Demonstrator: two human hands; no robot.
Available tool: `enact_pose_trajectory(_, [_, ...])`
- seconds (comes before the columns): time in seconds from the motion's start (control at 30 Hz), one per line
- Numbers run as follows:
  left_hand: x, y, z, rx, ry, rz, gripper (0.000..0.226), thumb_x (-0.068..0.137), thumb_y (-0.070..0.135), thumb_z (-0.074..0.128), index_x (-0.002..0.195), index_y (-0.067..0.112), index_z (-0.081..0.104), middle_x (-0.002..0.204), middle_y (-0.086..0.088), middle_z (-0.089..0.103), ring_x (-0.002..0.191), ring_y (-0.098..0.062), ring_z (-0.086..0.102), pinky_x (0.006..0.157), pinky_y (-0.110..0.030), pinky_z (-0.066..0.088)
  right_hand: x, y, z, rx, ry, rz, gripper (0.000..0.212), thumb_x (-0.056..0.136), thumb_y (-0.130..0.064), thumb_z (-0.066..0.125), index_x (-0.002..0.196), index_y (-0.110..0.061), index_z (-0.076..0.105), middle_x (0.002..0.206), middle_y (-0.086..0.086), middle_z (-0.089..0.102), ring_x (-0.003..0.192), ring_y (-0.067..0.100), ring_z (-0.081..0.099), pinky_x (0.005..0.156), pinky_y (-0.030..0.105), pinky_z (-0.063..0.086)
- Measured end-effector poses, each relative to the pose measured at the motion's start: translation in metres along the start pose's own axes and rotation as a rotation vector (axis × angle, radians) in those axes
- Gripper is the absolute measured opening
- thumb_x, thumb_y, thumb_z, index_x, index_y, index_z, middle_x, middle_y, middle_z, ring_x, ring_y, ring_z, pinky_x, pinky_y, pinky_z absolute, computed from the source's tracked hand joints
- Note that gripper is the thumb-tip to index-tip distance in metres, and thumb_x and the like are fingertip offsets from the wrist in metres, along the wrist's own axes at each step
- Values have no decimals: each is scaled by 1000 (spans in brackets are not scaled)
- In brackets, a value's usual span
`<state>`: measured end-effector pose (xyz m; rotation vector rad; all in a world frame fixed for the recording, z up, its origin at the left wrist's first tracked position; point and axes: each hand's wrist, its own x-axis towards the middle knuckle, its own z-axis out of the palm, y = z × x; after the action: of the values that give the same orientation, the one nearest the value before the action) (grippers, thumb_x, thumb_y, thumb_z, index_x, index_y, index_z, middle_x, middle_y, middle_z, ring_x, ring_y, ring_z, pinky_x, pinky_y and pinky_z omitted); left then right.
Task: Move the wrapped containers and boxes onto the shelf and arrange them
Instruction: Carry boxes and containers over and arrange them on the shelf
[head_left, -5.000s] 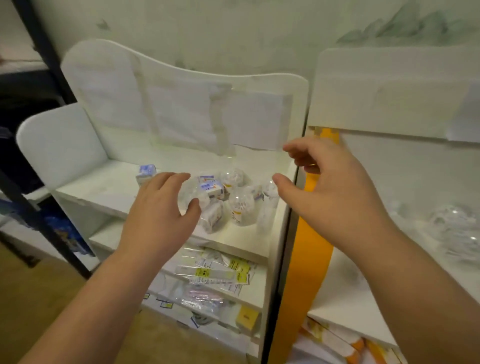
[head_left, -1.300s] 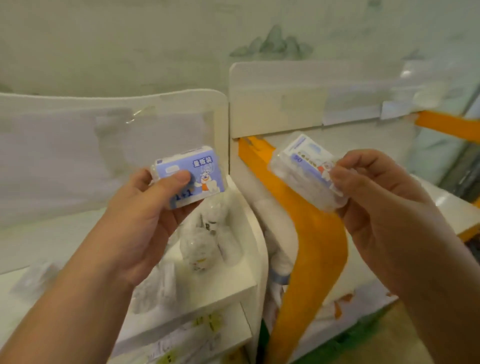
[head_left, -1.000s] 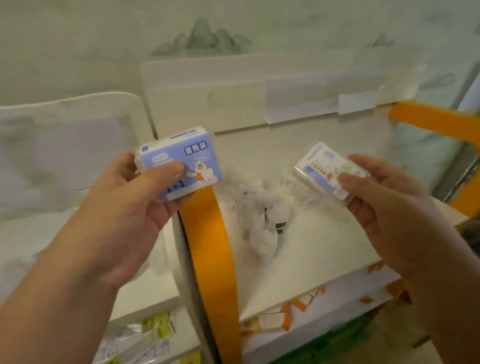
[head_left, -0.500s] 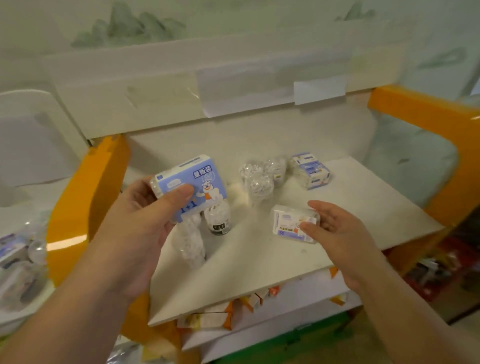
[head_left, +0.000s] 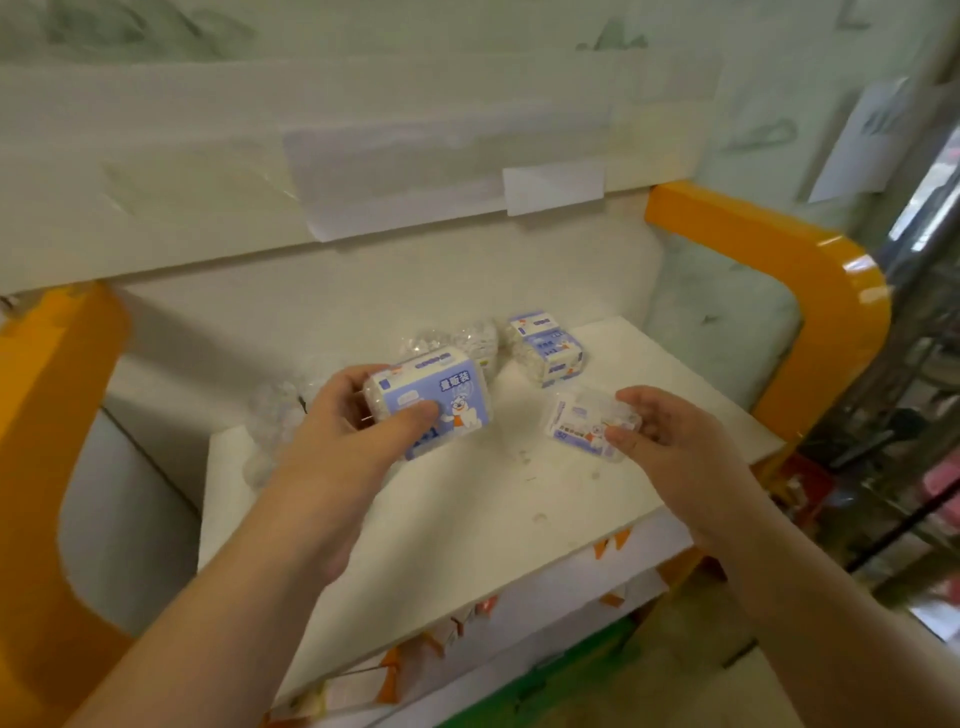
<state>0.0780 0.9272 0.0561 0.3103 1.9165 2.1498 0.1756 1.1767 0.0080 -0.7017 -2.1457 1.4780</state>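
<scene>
At the centre of the frame our left hand (head_left: 358, 431) grips a blue box (head_left: 434, 402), thumb across its front, held just above the white shelf (head_left: 467, 530). To the right, our right hand (head_left: 660, 436) pinches a smaller clear-wrapped box (head_left: 587, 423) by its edge; it looks to be resting on or just over the shelf, we cannot tell which. Toward the back sit a stack of boxes (head_left: 548, 348) and wrapped containers (head_left: 452, 338), with more wrapped ones (head_left: 278, 415) at centre left. To place well, we should lower each box flat, slide it against the stack at the back, fronts facing us, and let go only once it sits steady.
</scene>
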Motion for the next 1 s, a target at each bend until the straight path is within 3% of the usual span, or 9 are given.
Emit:
enact_pose_trajectory(0.17, [27,-8,45,-78,-57,-94,53,67,18,83,113,6,60,103,-11,75,92,-24,71,91,-41,53,57,25,-31,-31,24,-31,22,89,-20,70,106,-33,63,92,-6,70,84,15,66,68,26,46])
enact_pose_trajectory(0.3, [51,-15,88,-100,-43,-103,53,72,18,79,118,2,61,107,-13,74,97,-26,71,90,-40,53,120,44,-55,-8,-6,-70,25,90,-13,68,113,-22,64,103,1,71,93,19,67,74,26,48])
enact_pose_trajectory(0.4, [66,-27,115,-84,18,-110,46,72,16,79,113,5,62,104,-11,75,93,-23,71,90,-39,52,164,54,-65,11,-44,-89,25,90,-8,66,114,-16,65,103,2,71,91,17,67,71,17,49])
enact_pose_trajectory(0.47, [75,-37,129,11,39,-90,41,72,17,78,110,11,63,99,-5,76,88,-16,70,84,-32,51,191,62,-65,18,-79,-108,23,90,-4,64,106,-21,63,103,2,71,89,16,67,72,17,50])
enact_pose_trajectory(0.53, [81,-50,140,130,41,-74,46,73,10,83,114,18,64,100,0,76,89,-13,69,79,-27,51,217,74,-60,-5,-89,-135,28,90,-3,63,104,-27,61,108,4,70,94,20,66,81,28,52])
enact_pose_trajectory(0.63, [89,-72,151,356,13,-43,55,73,12,84,119,30,61,105,6,74,99,-15,69,86,-33,54,250,90,-47,-133,-100,-147,29,89,-7,64,116,-19,63,113,5,66,100,24,64,88,33,49])
enact_pose_trajectory(0.7, [94,-86,155,477,7,-20,56,71,19,87,117,34,60,108,9,73,103,-13,67,93,-39,53,266,97,-37,-164,-107,-150,32,89,-7,64,120,-16,63,116,7,65,102,25,63,88,31,47])
enact_pose_trajectory(0.83, [107,-109,165,609,43,1,60,59,40,86,113,42,60,117,10,63,105,-13,65,95,-41,52,288,106,-22,-220,-169,-168,32,90,-5,61,122,-11,63,116,8,63,93,17,55,71,16,32])
enact_pose_trajectory(1.0, [117,-127,174,715,52,-6,61,62,36,88,113,45,56,116,11,52,102,-6,62,96,-33,51,308,108,-15,-290,-218,-237,34,89,-2,59,122,-14,63,117,11,61,92,18,55,74,16,33])
